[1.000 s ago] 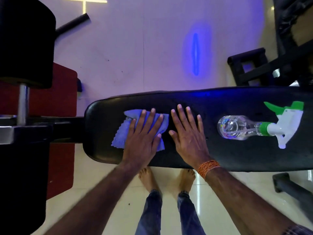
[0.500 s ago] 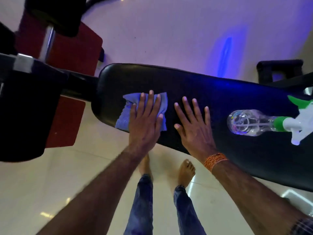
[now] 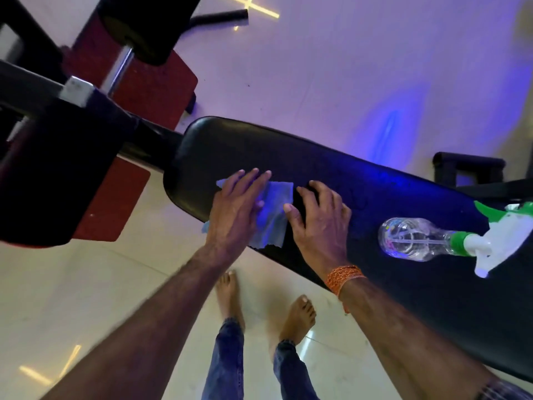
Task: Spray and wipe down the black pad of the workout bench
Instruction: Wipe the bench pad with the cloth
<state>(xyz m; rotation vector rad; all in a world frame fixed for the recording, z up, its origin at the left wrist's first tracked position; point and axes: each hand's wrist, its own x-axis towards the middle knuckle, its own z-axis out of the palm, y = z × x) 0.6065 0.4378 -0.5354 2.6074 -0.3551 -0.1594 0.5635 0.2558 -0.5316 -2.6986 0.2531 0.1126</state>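
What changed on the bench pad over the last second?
The left hand dragged the blue cloth toward the pad's near edge, where it now overhangs. The right hand's fingers went from flat to curled beside the cloth. The spray bottle is unmoved, on its side on the black pad.

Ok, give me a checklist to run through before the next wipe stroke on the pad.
1. Cloth flat on pad: ok, though its near edge hangs over the pad's side.
2. Left hand pressing on cloth: ok.
3. Right hand clear of cloth: not ok, its fingertips touch the cloth edge.
4. Bottle out of the stroke path: ok, it lies on its side beyond the right hand.
5. Pad wet with spray: cannot tell.
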